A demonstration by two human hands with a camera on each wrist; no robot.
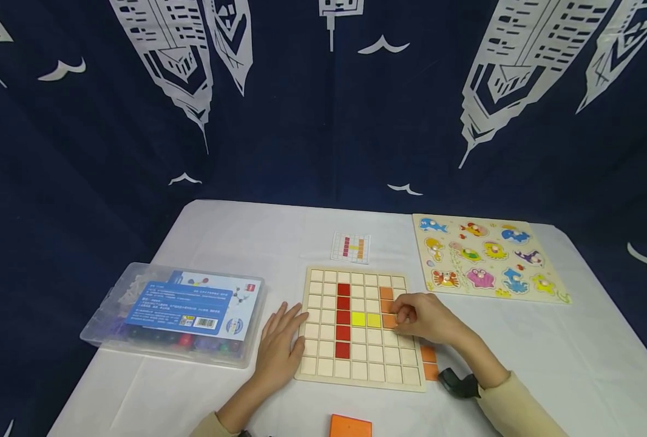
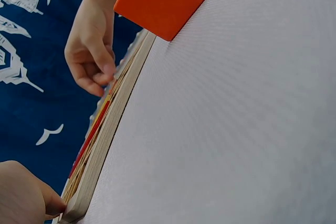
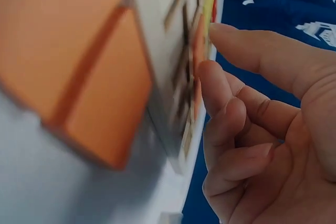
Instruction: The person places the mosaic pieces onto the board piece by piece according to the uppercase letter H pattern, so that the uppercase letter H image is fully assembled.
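A square wooden grid board (image 1: 359, 369) lies on the table. It holds a column of several red tiles (image 1: 343, 317), two yellow tiles (image 1: 366, 319) and three orange tiles (image 1: 387, 308). My left hand (image 1: 281, 343) rests along the board's left edge, fingers extended; its fingertips touch the rim in the left wrist view. Over the grid's right side, my right hand (image 1: 424, 317) has its fingertips at the lowest orange tile. In the right wrist view, its thumb and index finger (image 3: 212, 85) are slightly apart, with no tile visible between them. Loose orange tiles (image 1: 428, 363) lie beside the board's right edge.
A printed pattern card (image 1: 351, 247) lies beyond the board. At left sits a clear plastic case (image 1: 249, 328) with a blue label. A sea-animal puzzle board (image 1: 498, 255) is at the back right. An orange block (image 1: 351, 426) stands at the near edge.
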